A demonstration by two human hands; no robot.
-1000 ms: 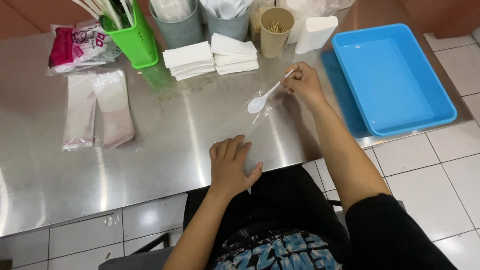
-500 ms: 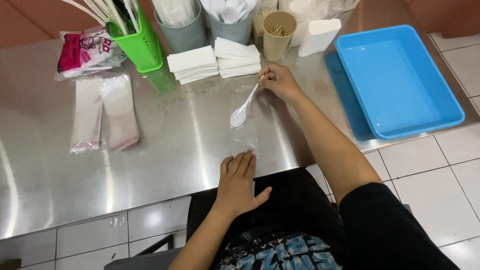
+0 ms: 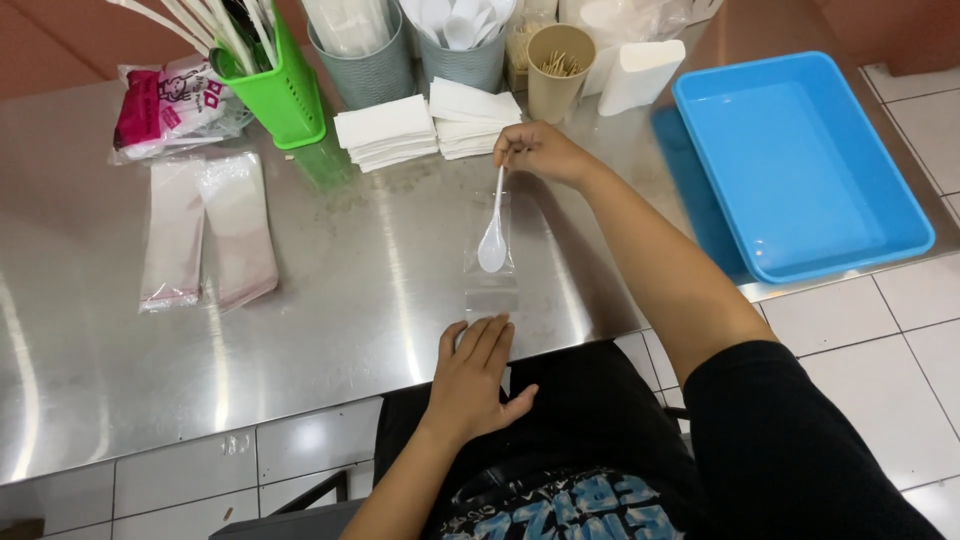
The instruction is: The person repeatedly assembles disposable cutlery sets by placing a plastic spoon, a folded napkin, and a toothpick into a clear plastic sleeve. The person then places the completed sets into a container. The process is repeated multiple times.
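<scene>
My right hand (image 3: 541,152) pinches the handle of a white plastic spoon (image 3: 493,236). The spoon's bowl points toward me and lies inside or on a narrow clear plastic sleeve (image 3: 490,262) flat on the steel table (image 3: 330,300). My left hand (image 3: 475,375) rests flat at the table's near edge, its fingertips pressing the sleeve's near end. Behind my right hand lie two stacks of white napkins (image 3: 385,130).
A blue tray (image 3: 800,160) sits at the right on a blue lid. At the back stand a green basket of cutlery (image 3: 270,80), grey cups of utensils (image 3: 460,45), a toothpick cup (image 3: 561,70). Clear sleeves (image 3: 205,225) and a pink packet (image 3: 165,105) lie left.
My right hand brought the spoon down and leftward, turning its bowl toward me into the sleeve. My left hand slid back to the table's near edge.
</scene>
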